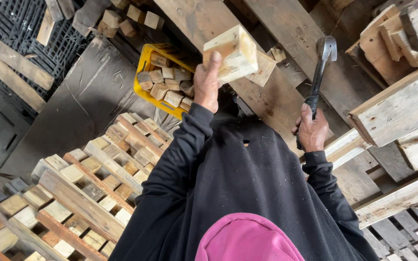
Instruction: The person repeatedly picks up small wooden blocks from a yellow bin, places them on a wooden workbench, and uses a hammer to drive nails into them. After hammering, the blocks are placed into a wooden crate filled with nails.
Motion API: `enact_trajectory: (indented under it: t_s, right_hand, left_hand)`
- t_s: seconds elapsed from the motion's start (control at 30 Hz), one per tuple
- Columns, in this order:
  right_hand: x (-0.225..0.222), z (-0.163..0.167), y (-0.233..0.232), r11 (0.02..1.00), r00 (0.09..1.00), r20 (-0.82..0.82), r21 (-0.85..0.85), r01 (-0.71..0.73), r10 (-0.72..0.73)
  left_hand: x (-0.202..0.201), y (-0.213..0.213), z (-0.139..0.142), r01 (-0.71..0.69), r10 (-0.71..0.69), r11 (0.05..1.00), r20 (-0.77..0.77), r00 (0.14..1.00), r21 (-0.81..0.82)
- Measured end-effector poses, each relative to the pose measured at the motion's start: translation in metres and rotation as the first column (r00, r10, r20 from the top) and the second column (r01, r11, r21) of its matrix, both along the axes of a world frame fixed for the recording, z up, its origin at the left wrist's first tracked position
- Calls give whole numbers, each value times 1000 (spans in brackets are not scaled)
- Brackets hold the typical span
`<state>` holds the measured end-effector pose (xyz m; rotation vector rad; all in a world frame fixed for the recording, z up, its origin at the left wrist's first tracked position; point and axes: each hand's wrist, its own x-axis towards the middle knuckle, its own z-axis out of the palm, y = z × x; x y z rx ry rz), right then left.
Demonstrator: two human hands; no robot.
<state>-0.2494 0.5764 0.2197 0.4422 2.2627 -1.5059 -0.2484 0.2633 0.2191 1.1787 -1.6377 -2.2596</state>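
Left hand point(206, 83) up high, fingers clamped on a pale wood block point(231, 53) just right of the yellow crate point(143, 62) of blocks; right hand point(312, 130) wrapped tight round a hammer point(319, 67) handle, head pointing far. Probably best keeping that block grip firm and the hammer well apart from the thumb. Can't make out any nails, and pallets point(78, 193) cut off at the near left.
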Motion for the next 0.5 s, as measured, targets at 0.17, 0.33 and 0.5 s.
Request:
enact_trajectory:
  t_s: [0.17, 0.33, 0.5]
  right_hand:
    - [5, -2, 1, 1000, 1000, 1, -31, -1, 1]
    - [3, 6, 1, 998, 1000, -11, -54, -14, 14]
    - [17, 36, 3, 998, 1000, 17, -55, -9, 10]
  left_hand:
    - [-8, 14, -20, 13, -69, 993, -470, 880, -121]
    - [-15, 11, -19, 74, -467, 715, -397, 790, -695]
    - [-5, 11, -8, 205, -474, 772, -329, 817, -601]
